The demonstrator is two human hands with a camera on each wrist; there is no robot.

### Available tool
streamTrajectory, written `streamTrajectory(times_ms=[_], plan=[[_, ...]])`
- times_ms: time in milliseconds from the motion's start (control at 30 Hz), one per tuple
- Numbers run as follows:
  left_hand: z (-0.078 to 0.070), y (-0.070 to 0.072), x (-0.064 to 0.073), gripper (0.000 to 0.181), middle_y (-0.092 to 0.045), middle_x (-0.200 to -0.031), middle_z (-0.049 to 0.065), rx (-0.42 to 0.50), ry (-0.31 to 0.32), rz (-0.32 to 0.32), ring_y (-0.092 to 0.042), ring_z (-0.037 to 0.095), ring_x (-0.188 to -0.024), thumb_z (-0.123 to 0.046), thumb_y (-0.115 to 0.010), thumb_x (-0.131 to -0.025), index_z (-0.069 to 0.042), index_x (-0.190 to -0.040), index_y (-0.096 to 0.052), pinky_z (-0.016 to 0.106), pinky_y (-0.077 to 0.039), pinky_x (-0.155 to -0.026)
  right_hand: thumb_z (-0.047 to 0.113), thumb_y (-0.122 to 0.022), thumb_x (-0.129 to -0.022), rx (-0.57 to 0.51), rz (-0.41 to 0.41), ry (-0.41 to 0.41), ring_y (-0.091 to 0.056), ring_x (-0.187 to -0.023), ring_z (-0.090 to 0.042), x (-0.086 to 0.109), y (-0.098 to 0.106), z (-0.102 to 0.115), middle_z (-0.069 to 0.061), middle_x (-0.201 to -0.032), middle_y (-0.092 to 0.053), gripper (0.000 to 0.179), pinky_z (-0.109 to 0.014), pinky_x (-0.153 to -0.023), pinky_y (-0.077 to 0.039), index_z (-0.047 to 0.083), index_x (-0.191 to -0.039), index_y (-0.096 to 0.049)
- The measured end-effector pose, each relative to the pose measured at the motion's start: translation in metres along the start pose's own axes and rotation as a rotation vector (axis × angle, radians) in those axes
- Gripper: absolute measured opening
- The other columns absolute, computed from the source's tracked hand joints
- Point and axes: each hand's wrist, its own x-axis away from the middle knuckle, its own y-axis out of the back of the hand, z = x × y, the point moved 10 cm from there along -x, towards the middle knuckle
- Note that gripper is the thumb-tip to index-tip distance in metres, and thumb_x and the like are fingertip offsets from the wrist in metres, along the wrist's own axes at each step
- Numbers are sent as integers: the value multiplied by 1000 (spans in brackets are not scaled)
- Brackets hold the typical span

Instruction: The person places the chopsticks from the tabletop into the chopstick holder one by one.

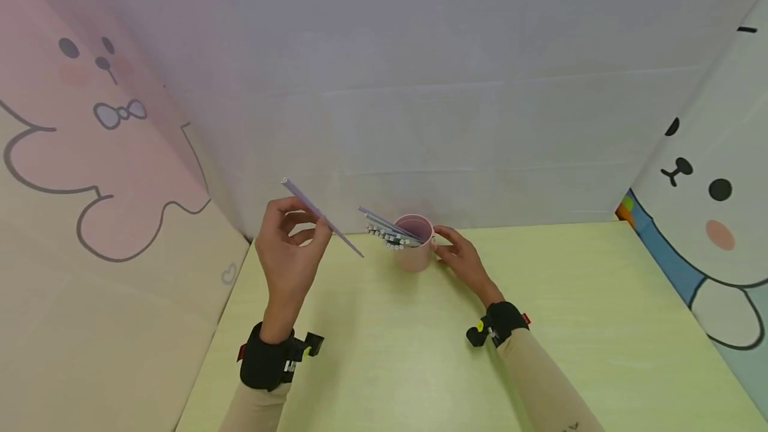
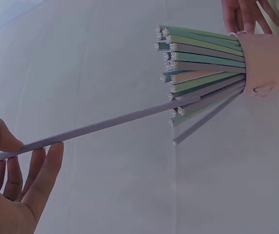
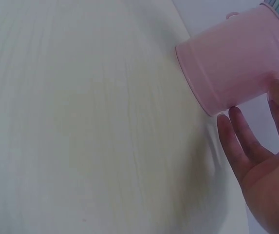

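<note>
My left hand pinches a slim purple stick between thumb and fingers, raised above the table. The stick slants down toward the right, and its far end overlaps the bundle in the left wrist view. A small pink bucket stands near the back of the table. Several green, purple and peach sticks with white frilly ends lean out of it to the left. At the bucket's right side is my right hand, with its fingers lightly bent and touching the wall close to the rim. Other fingertips lie by the base.
The pale green table ends at a white sheet right behind the bucket. Cartoon-printed cloths close off the left and right sides. Both wrists carry black straps with small cameras.
</note>
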Motion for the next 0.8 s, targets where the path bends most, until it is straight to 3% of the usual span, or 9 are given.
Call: streamTrajectory(times_ms=[167,300,600,800], plan=[[-7,4,-7,25,-55,-87,22,114,-79,-71,-63,31,-77,28,-58,-75,24,-98,-48,23,-62,-65,4,-58,-98,-25,2,23,-63,-103,-43,0,-2,0,-21,-145,-46,43,-63,-74,-56,5,-140,-49],[-11,4,-7,24,-55,-90,22,210,-125,-105,-63,29,-80,28,-56,-76,26,-97,-45,30,-63,-69,7,-59,-99,-7,-5,12,-64,-102,-41,1,-2,-2,-19,-145,-46,43,-61,-75,-57,7,-140,-50],[2,-13,4,24,-56,-92,22,252,-108,-47,-64,34,-83,32,-57,-76,25,-97,-46,39,-63,-71,6,-58,-99,-9,-2,1,-64,-102,-44,1,-4,-1,-19,-146,-45,44,-62,-75,-56,8,-141,-49],[28,-25,18,26,-57,-93,24,218,-57,7,-64,36,-85,33,-60,-75,23,-96,-49,30,-62,-73,5,-59,-98,-18,-2,-14,-62,-103,-46,2,-3,1,-18,-146,-46,43,-64,-76,-55,7,-140,-50]])
